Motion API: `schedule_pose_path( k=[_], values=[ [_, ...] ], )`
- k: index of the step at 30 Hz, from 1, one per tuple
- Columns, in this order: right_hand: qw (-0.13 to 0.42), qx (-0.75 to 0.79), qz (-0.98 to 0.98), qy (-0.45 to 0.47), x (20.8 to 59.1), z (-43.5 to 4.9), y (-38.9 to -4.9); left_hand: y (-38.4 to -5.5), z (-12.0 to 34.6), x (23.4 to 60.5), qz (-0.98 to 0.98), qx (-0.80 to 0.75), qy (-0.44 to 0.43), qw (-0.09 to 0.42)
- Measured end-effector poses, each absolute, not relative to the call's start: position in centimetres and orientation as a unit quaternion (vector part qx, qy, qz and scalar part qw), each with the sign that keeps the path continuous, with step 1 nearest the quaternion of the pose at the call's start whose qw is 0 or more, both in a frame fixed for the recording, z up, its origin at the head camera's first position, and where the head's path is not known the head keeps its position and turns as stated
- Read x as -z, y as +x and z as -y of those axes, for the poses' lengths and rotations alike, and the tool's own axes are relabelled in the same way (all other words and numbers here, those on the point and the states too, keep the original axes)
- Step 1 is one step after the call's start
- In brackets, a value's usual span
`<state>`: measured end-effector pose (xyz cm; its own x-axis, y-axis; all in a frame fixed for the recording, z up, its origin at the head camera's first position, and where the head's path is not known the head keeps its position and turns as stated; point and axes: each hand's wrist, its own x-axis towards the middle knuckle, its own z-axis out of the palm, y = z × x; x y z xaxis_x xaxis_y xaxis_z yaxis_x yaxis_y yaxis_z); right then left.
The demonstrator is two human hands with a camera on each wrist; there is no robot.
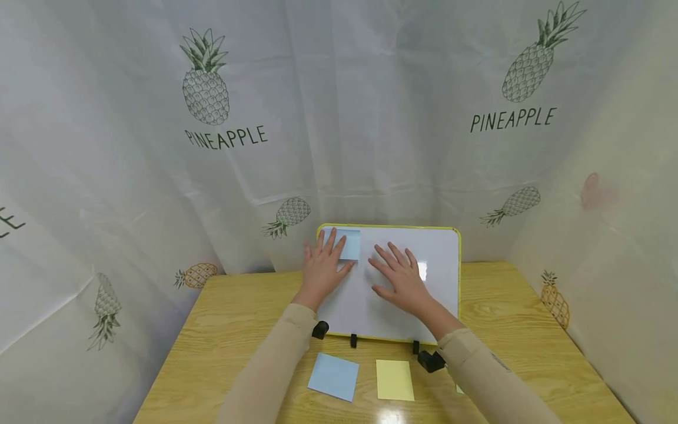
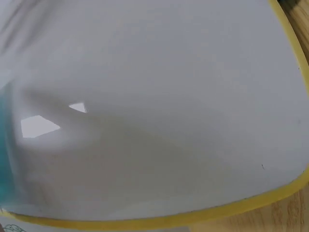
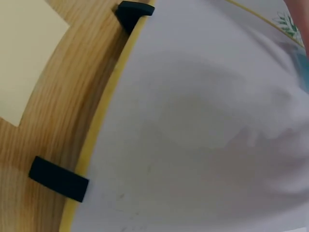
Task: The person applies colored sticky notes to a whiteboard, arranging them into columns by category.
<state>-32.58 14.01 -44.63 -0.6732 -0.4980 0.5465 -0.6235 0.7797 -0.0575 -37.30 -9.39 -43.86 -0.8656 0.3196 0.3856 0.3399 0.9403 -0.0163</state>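
Note:
A small whiteboard [image 1: 408, 312] with a yellow rim leans upright on the table, seen whole in the head view. A light blue sticky note [image 1: 350, 245] lies on its upper left corner. My left hand [image 1: 322, 268] rests over the note's left part with fingers spread and straight. To the right, my right hand [image 1: 399, 280] is spread in front of the board's middle, holding nothing. At the left edge of the left wrist view shows a strip of the blue note [image 2: 6, 150]. Bare board surface [image 3: 193, 121] fills most of the right wrist view.
On the wooden table [image 1: 238, 330] before the board lie a blue sticky pad [image 1: 333, 377] and a yellow sticky pad [image 1: 394, 380]. A pale green corner [image 1: 459, 389] peeks out by the right sleeve. Black feet [image 1: 431, 361] support the board. A pineapple-print curtain [image 1: 371, 118] hangs behind.

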Motion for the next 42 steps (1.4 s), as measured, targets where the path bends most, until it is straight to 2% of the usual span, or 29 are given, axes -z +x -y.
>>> schedule_pose_path(
  k=[6,14,28,35,42],
  values=[
    [0.269,-0.135,0.898,0.32,45.2,-14.8,-31.4,-37.1,8.2,43.4,0.967,0.014,-0.184,0.175],
    [0.25,-0.165,0.903,0.307,46.3,-15.9,-30.0,-37.1,7.0,43.6,0.962,-0.024,-0.193,0.194],
    [0.247,-0.193,0.899,0.307,47.9,-17.1,-28.3,-36.6,5.1,42.8,0.964,-0.027,-0.197,0.179],
    [0.247,-0.22,0.887,0.322,48.1,-16.5,-27.7,-35.7,5.2,43.0,0.96,-0.005,-0.228,0.162],
    [0.239,-0.28,0.867,0.335,48.1,-15.7,-27.2,-34.2,6.7,44.8,0.957,0.006,-0.249,0.15]
  ],
)
